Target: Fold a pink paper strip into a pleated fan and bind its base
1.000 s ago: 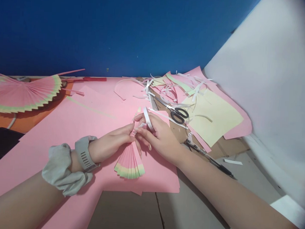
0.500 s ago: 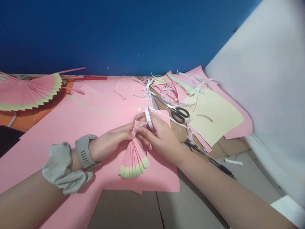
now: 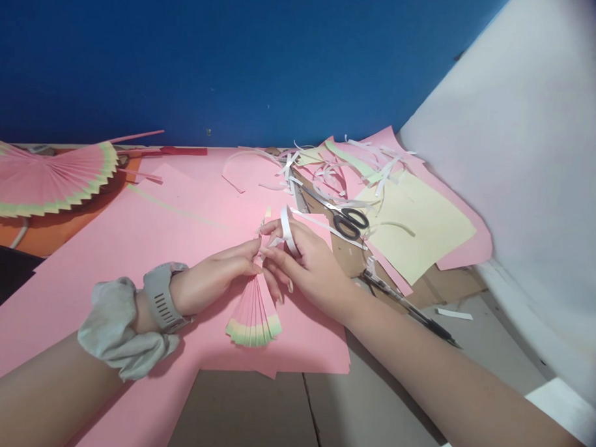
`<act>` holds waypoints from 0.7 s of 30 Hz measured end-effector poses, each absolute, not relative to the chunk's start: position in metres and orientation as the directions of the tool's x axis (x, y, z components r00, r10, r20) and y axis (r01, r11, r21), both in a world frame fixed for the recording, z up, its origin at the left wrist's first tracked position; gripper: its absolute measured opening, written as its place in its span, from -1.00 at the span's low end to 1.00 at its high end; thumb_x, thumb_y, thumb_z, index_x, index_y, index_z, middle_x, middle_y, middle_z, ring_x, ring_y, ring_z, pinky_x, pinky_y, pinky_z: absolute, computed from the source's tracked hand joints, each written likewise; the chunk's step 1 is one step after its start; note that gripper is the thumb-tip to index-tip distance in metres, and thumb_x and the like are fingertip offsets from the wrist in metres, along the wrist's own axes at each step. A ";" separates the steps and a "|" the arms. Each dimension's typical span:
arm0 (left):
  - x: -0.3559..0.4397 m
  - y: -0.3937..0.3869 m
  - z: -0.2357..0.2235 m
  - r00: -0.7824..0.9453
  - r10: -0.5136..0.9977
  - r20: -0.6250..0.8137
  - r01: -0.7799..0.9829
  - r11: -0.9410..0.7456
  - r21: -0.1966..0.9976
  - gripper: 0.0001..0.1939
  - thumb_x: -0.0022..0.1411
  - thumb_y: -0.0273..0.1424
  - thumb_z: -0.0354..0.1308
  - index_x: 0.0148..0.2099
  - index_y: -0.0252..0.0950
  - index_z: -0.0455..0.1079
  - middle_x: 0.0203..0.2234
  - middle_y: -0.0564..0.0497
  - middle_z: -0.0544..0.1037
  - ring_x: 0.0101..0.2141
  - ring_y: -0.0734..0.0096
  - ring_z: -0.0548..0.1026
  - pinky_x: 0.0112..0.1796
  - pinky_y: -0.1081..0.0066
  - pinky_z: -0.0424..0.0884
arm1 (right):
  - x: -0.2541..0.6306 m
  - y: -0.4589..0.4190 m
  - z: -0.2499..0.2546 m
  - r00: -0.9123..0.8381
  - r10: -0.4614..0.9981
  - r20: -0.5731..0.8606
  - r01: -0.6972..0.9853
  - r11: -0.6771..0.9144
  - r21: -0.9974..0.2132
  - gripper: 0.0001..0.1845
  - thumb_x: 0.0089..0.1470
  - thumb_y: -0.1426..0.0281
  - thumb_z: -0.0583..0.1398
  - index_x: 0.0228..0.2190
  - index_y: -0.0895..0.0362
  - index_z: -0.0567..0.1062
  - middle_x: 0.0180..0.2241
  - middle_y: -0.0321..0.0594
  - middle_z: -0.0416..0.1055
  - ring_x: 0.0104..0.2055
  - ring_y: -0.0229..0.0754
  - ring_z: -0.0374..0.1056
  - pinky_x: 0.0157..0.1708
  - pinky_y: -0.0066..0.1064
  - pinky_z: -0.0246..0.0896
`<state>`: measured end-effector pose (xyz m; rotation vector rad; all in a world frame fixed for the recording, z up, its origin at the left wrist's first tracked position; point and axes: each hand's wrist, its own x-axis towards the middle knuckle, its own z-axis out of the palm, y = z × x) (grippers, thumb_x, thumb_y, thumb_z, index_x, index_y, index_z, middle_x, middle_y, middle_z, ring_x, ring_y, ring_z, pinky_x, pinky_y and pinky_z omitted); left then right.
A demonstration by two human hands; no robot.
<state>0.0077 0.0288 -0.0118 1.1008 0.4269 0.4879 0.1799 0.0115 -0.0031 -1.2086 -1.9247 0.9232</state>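
A small pleated paper fan (image 3: 256, 310), pink with a yellow and green edge, spreads downward over the pink paper. My left hand (image 3: 223, 270) pinches its gathered middle between thumb and fingers. Close against it, my right hand (image 3: 306, 266) has its thumb and fingertips at the same spot. A narrow white roll of tape (image 3: 287, 231) sits around the fingers of this hand, and a short white piece shows at the fingertips. Above the hands, a small yellowish end (image 3: 268, 213) of the folded paper sticks out. The exact grip on the fold is partly hidden by the fingers.
A larger pleated fan (image 3: 50, 179) lies at the left on an orange surface. Black-handled scissors (image 3: 349, 222) rest right of the hands, near paper strips (image 3: 329, 176) and a yellow sheet (image 3: 420, 228). A dark, pen-like tool (image 3: 412, 309) lies beyond my right forearm.
The fan's lower edge has swung slightly to the left and turned a little. Both hands keep the same hold; the whole view has shifted very slightly.
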 end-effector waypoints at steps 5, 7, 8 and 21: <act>0.008 0.029 -0.011 0.814 0.576 -0.082 -0.156 0.352 0.923 -0.69 0.14 -0.62 -0.20 -0.16 -0.40 0.31 -0.39 -0.10 0.53 -0.29 0.25 0.47 -0.15 0.24 0.27 | 0.180 0.012 -0.003 -0.344 0.921 0.182 0.431 0.327 -0.841 -0.80 0.16 0.26 0.06 -0.24 0.11 0.34 -0.12 -0.17 0.34 -0.14 -0.16 0.33 -0.13 -0.30 0.22; 0.008 0.030 -0.011 0.815 0.573 -0.081 -0.147 0.340 0.929 -0.71 0.15 -0.62 -0.20 -0.19 -0.40 0.32 -0.40 -0.10 0.53 -0.27 0.24 0.46 -0.15 0.24 0.27 | 0.180 0.012 -0.003 -0.348 0.920 0.182 0.430 0.329 -0.841 -0.81 0.16 0.26 0.07 -0.24 0.10 0.34 -0.12 -0.17 0.34 -0.12 -0.15 0.32 -0.14 -0.31 0.22; 0.008 0.030 -0.012 0.816 0.572 -0.079 -0.145 0.335 0.931 -0.71 0.15 -0.61 -0.20 -0.19 -0.40 0.32 -0.41 -0.10 0.53 -0.27 0.24 0.46 -0.14 0.24 0.26 | 0.180 0.012 -0.003 -0.348 0.920 0.179 0.431 0.327 -0.841 -0.81 0.16 0.26 0.06 -0.25 0.10 0.34 -0.13 -0.17 0.34 -0.12 -0.15 0.32 -0.15 -0.31 0.22; 0.011 0.030 -0.008 0.803 0.591 -0.084 -0.141 0.323 0.936 -0.69 0.29 -0.52 -0.20 -0.12 -0.41 0.36 -0.32 -0.15 0.53 -0.21 0.24 0.45 -0.14 0.25 0.28 | 0.179 0.012 -0.004 -0.348 0.915 0.204 0.431 0.349 -0.832 -0.83 0.16 0.28 0.07 -0.27 0.11 0.33 -0.14 -0.17 0.34 -0.10 -0.17 0.30 -0.13 -0.34 0.20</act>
